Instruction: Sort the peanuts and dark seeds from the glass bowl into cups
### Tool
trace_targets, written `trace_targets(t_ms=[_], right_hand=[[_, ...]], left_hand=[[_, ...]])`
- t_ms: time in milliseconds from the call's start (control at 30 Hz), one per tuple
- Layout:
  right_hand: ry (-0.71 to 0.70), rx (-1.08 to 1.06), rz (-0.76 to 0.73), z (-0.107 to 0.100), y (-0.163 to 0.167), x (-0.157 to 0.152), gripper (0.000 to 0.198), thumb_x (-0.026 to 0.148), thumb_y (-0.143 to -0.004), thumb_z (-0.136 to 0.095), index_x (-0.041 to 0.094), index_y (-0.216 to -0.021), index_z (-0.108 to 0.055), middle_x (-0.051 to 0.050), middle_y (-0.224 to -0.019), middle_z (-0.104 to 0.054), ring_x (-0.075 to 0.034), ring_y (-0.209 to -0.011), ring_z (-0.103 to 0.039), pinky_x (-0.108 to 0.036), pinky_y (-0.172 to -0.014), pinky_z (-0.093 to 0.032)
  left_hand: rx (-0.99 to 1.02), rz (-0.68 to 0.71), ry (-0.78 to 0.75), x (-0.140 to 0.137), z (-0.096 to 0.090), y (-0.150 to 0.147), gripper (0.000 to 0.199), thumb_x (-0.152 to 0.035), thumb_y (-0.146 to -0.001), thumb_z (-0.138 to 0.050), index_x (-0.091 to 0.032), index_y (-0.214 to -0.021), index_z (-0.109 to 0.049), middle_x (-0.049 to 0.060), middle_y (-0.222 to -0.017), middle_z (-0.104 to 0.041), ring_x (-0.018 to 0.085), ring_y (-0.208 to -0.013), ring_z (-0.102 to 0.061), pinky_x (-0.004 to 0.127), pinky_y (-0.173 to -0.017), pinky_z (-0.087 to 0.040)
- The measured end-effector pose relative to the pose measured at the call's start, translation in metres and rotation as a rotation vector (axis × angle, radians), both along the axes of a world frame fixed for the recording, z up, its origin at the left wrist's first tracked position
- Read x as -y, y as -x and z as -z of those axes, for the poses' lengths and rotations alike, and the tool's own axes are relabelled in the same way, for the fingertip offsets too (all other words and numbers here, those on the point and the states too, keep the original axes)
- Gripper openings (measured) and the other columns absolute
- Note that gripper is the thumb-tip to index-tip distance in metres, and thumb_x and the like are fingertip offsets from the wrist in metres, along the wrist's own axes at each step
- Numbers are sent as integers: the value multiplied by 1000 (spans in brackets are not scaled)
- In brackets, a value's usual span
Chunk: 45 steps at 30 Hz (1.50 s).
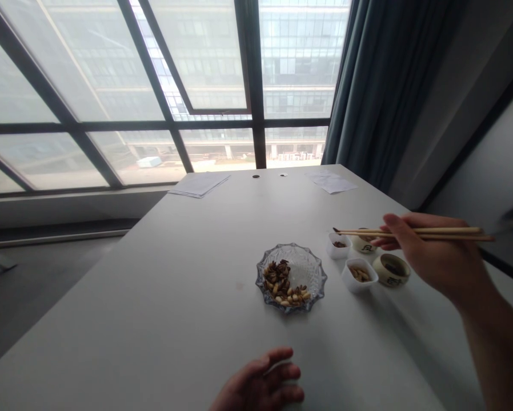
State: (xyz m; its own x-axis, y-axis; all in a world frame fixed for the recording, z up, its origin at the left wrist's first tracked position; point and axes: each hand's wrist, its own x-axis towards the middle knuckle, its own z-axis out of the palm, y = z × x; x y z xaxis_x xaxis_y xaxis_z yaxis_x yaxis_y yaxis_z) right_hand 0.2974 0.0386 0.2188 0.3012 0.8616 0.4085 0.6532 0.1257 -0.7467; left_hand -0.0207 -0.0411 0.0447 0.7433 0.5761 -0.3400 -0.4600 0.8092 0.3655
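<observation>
My right hand (432, 251) is closed around a pair of wooden chopsticks (443, 233) that point left. At their tips a small dark seed (336, 230) is pinched, above a white plastic cup (338, 246) with dark bits in it. A second white cup (360, 277) nearer me holds tan pieces. Two cream ceramic cups with dark characters stand to their right: one (392, 271) in front, the other (365, 244) partly behind the chopsticks. My left hand (265, 382) rests low near the table's front, fingers apart, holding nothing. Beyond it sits a scalloped glass bowl (310, 271) of mixed nuts and seeds (282, 282).
The white table (188, 308) stretches toward a large window (217, 57). Sheets of paper lie at its far left (200, 184) and far right (331, 181). A dark curtain (368, 85) hangs at the right.
</observation>
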Motion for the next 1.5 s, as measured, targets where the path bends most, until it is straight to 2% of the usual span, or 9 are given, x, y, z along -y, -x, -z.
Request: trace_targets(t_ms=[133, 300, 533, 767, 967, 1100, 1267, 1500], right_hand=[[-4, 68, -31, -1, -5, -4, 38, 53, -92, -62, 20, -73, -71, -9, -72, -77, -27, -68, -75, -35, -62, -58], [17, 22, -86, 3, 4, -1, 36, 55, -89, -65, 21, -81, -74, -6, -73, -77, -24, -66, -74, -31, -58, -56], [293, -19, -530, 14, 24, 6, 32, 50, -91, -66, 20, -81, -73, -4, -71, -74, -19, -64, -70, -26, -56, -53], [361, 66, -666, 33, 47, 1, 30, 46, -93, -64, 20, -79, -71, -1, -65, -70, -15, -59, -66, -24, -55, -47], [244, 109, -638, 40, 50, -3, 32, 44, -96, -61, 20, -77, -70, -1, -68, -70, -15, -62, -64, -26, -60, -46], [252, 63, -606, 37, 48, -3, 35, 49, -95, -60, 20, -78, -70, 0, -65, -70, -15, -59, -64, -25, -56, -46], [264, 146, -629, 41, 49, -4, 34, 48, -95, -60, 21, -77, -70, 0, -66, -70, -15, -61, -64, -26, -59, -46], [280, 87, -576, 54, 53, -9, 42, 52, -97, -54, 21, -71, -66, -3, -67, -73, -18, -64, -70, -26, -58, -50]], left_hand=[[-3, -9, 2, 0, 0, 0, 33, -31, -86, -60, -22, -115, -72, 3, -109, -77, 21, -103, -67, 33, -97, -37], [-7, -6, 2, 1, -1, 1, 33, -31, -86, -61, -21, -115, -72, 2, -109, -78, 21, -104, -68, 33, -98, -37], [-6, 1, 0, 0, 0, 1, 33, -31, -86, -61, -21, -115, -72, 2, -108, -79, 21, -103, -69, 32, -97, -38], [-18, -14, 8, 1, 0, 0, 33, -30, -86, -60, -21, -114, -73, 2, -107, -79, 21, -102, -69, 33, -96, -39], [-9, -7, 3, -1, 1, -1, 33, -31, -84, -63, -22, -114, -73, 1, -106, -79, 21, -101, -69, 33, -97, -38], [-14, -7, 4, -1, 0, 0, 33, -31, -86, -59, -21, -115, -73, 2, -108, -78, 21, -102, -69, 33, -96, -38], [-23, -15, 6, 0, 1, 1, 34, -30, -89, -54, -21, -117, -71, 3, -110, -78, 22, -104, -68, 33, -95, -39], [-11, 5, -12, -1, 2, 0, 31, -31, -85, -61, -22, -113, -73, 1, -105, -79, 21, -100, -69, 33, -96, -39]])
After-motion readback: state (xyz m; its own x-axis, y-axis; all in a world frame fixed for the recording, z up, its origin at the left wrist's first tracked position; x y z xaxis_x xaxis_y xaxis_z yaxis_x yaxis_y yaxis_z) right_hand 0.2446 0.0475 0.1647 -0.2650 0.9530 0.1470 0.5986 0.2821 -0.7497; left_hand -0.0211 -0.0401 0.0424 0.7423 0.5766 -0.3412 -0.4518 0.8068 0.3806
